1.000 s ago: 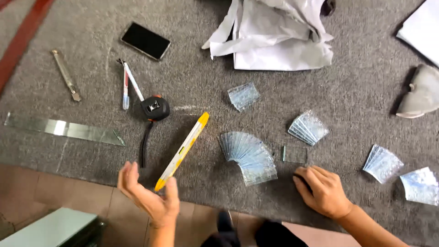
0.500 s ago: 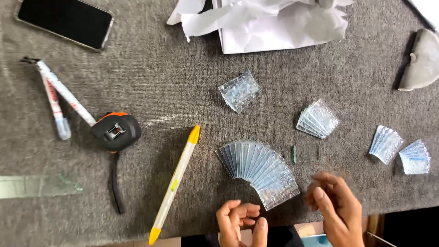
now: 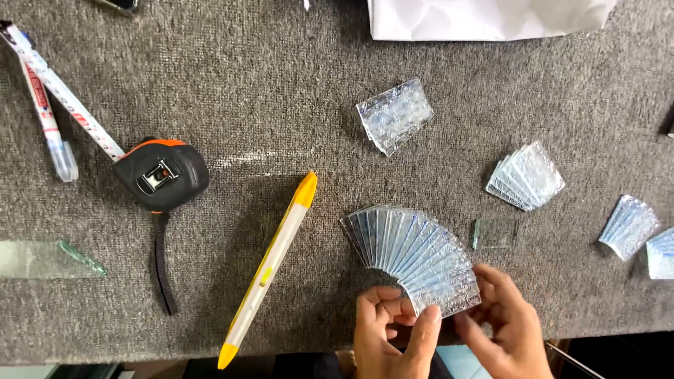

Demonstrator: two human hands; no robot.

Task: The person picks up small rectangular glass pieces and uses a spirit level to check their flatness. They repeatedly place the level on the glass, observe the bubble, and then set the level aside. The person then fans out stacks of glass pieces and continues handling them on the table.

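Grey felt-like cloth covers the surface (image 3: 281, 91), and at the lower middle of the frame a fan of small textured glass pieces (image 3: 414, 256) is spread on it, the pieces overlapping like cards. Its lower right end is pinched by the left hand (image 3: 393, 337), fingers (image 3: 425, 330) closed on the last piece or two, while the right hand (image 3: 502, 330) is curled against the same end, fingertips touching the glass; a full grip there cannot be told. The pieces are judged thin, stiff, light and brittle, with edges likely sharp and faces slippery, so they would best be taken by the flat faces or lifted at a corner, one at a time. Just right of the fan a single clear piece (image 3: 495, 234) lies flat. Further stacks are seen above (image 3: 394, 116), at the right (image 3: 526, 175) and at the right edge (image 3: 630, 226). To the left lie a yellow-tipped tool (image 3: 270, 267), a tape measure (image 3: 161, 174) and a long glass offcut (image 3: 49, 258).
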